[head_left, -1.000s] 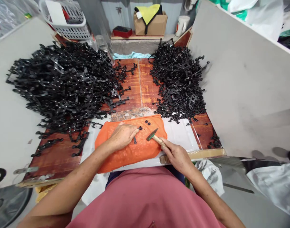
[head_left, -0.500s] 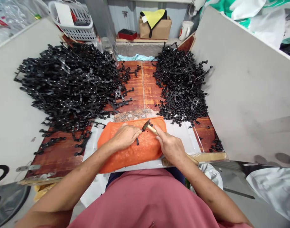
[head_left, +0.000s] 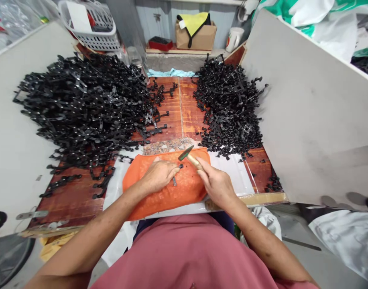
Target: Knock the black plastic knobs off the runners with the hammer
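Note:
An orange cloth [head_left: 168, 192] lies on the wooden bench in front of me. My left hand [head_left: 157, 175] rests on it, fingers pinched on a small black metal strip [head_left: 174, 179] that lies on the cloth. My right hand [head_left: 216, 185] is closed round the wooden handle of a small hammer [head_left: 190, 155]. The hammer's greenish head is raised a little above the cloth, just beyond the strip.
A big heap of black metal parts [head_left: 81, 108] fills the left of the bench and a smaller heap [head_left: 228, 108] the right. Grey boards [head_left: 310, 108] wall both sides. A white basket [head_left: 90, 24], a cardboard box [head_left: 196, 34] and a mug [head_left: 233, 38] stand at the back.
The hammer swung left from the cloth's right side to the strip, struck near it half a second ago, and its head is now lifted slightly. My left hand stayed put.

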Demonstrator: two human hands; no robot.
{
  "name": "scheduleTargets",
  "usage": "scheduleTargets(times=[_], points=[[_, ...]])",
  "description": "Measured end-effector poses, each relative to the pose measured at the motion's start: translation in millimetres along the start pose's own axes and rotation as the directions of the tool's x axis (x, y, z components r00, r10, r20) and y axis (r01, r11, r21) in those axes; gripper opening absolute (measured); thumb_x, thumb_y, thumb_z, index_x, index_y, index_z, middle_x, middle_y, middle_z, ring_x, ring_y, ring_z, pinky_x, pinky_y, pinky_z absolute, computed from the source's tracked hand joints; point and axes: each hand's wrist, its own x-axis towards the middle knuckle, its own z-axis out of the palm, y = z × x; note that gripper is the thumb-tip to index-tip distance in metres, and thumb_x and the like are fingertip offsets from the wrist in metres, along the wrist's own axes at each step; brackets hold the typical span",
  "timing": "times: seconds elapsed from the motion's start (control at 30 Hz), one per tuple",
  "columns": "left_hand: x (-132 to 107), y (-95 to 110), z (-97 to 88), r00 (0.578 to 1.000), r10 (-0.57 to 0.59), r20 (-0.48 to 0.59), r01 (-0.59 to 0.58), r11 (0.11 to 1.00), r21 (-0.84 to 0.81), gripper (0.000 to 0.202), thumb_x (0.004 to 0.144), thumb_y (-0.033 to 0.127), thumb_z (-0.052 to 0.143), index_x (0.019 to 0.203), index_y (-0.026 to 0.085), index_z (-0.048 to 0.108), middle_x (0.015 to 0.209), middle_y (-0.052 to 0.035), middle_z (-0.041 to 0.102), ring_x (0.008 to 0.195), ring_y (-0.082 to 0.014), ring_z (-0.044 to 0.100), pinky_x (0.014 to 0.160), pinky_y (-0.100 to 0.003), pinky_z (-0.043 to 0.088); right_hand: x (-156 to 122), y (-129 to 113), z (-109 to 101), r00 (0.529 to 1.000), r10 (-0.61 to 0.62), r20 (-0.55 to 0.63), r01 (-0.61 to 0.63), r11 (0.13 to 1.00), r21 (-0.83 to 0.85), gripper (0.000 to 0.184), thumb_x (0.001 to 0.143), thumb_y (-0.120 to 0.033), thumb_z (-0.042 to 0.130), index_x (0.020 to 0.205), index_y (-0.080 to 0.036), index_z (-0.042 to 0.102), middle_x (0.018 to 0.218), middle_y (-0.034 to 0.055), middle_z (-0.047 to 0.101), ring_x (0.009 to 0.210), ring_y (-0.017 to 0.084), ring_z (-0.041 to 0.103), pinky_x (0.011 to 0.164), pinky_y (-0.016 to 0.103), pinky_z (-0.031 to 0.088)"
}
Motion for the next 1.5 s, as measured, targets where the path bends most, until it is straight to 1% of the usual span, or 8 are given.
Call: scheduleTargets(times=[0.1, 0.23, 0.37, 0.47, 0.6, 0.73, 1.0, 1.5], points=[[-2.5, 14.0, -0.7, 0.992, 0.127, -0.017, -0.127, 0.991, -0.05, 0.038, 0.104, 0.032, 0.04, 0.073, 0.02, 0.057, 0.078, -0.0036, 0.069, 0.076, -0.0188, 0.06, 0.084, -0.036, 0.038, 6.9, -2.9, -2.6, 1.0, 0.012, -0.015, -0.006, 0.937, 0.35, 0.035, 0.1, -0.032, 0.054, 0.132, -0.023, 0.065, 0.109, 0.0043, 0.074, 0.093, 0.02, 0.068, 0.082, 0.028, 0.051], [-6.7, 32.5, -2.3, 0.972, 0.168, -0.165, -0.194, 0.969, -0.152, 0.024, 0.097, 0.04, 0.058, 0.082, 0.021, 0.058, 0.085, -0.0037, 0.067, 0.085, -0.0202, 0.061, 0.09, -0.036, 0.044, 11.3, -9.7, 2.7, 0.972, 0.056, 0.23, -0.208, 0.666, 0.717, 0.021, 0.09, -0.041, 0.062, 0.096, -0.021, 0.065, 0.074, -0.0049, 0.061, 0.055, 0.01, 0.05, 0.053, 0.021, 0.041], [-15.9, 38.3, -3.5, 0.866, -0.061, -0.495, -0.079, 0.963, -0.257, 0.033, 0.091, 0.043, 0.067, 0.114, 0.021, 0.059, 0.126, -0.0113, 0.061, 0.121, -0.0275, 0.055, 0.107, -0.042, 0.043, 4.9, -13.9, 3.5, 0.937, 0.228, 0.263, -0.34, 0.442, 0.83, 0.03, 0.082, -0.048, 0.07, 0.088, -0.021, 0.057, 0.069, -0.0057, 0.062, 0.04, 0.005, 0.031, 0.038, 0.021, 0.023], [-20.3, 40.5, 1.3, 0.873, -0.259, -0.413, 0.017, 0.863, -0.505, 0.038, 0.101, 0.039, 0.05, 0.136, 0.024, 0.051, 0.129, -0.0098, 0.06, 0.117, -0.0232, 0.06, 0.104, -0.039, 0.047, -3.1, -12.7, 5.4, 0.935, 0.29, 0.203, -0.313, 0.408, 0.858, 0.03, 0.078, -0.045, 0.073, 0.089, -0.022, 0.056, 0.068, -0.0054, 0.063, 0.039, 0.006, 0.032, 0.037, 0.022, 0.024], [-16.6, 49.4, 12.5, 0.935, -0.262, -0.237, 0.015, 0.7, -0.714, 0.044, 0.104, 0.04, 0.041, 0.145, 0.024, 0.04, 0.094, -0.0017, 0.064, 0.085, -0.0166, 0.063, 0.081, -0.03, 0.05, -11.9, -9.5, 17.8, 0.946, 0.285, 0.158, -0.281, 0.467, 0.839, 0.027, 0.08, -0.042, 0.073, 0.09, -0.022, 0.059, 0.062, -0.0086, 0.054, 0.043, 0.008, 0.036, 0.042, 0.023, 0.031], [-8.3, 45.4, 12.5, 0.911, -0.313, -0.267, 0.073, 0.761, -0.645, 0.021, 0.102, 0.04, 0.043, 0.115, 0.024, 0.051, 0.065, 0.0069, 0.046, 0.061, -0.0133, 0.047, 0.065, -0.026, 0.039, -16.5, -4.8, 23.9, 0.967, 0.243, 0.076, -0.206, 0.572, 0.794, 0.022, 0.082, -0.039, 0.074, 0.091, -0.021, 0.065, 0.074, -0.0042, 0.062, 0.064, 0.014, 0.055, 0.063, 0.026, 0.045], [27.8, -4.1, -7.0, 0.936, -0.248, -0.25, 0.112, 0.883, -0.456, 0.031, 0.099, 0.042, 0.036, 0.099, 0.023, 0.06, 0.099, -0.0042, 0.069, 0.095, -0.0215, 0.062, 0.088, -0.033, 0.044, -45.3, 37.0, 7.2, 0.971, 0.237, 0.024, -0.207, 0.788, 0.58, 0.016, 0.097, -0.037, 0.057, 0.091, -0.023, 0.061, 0.077, -0.0037, 0.059, 0.072, 0.016, 0.054, 0.068, 0.026, 0.041], [58.4, 2.4, -2.3, 0.964, -0.237, -0.122, 0.211, 0.959, -0.191, 0.029, 0.099, 0.042, 0.036, 0.088, 0.023, 0.056, 0.087, -0.0021, 0.069, 0.083, -0.0216, 0.062, 0.08, -0.033, 0.038, -61.1, 54.7, 25.5, 0.961, 0.257, 0.105, -0.276, 0.848, 0.452, 0.013, 0.096, -0.035, 0.057, 0.09, -0.023, 0.06, 0.072, -0.0054, 0.053, 0.066, 0.015, 0.049, 0.063, 0.025, 0.034]])
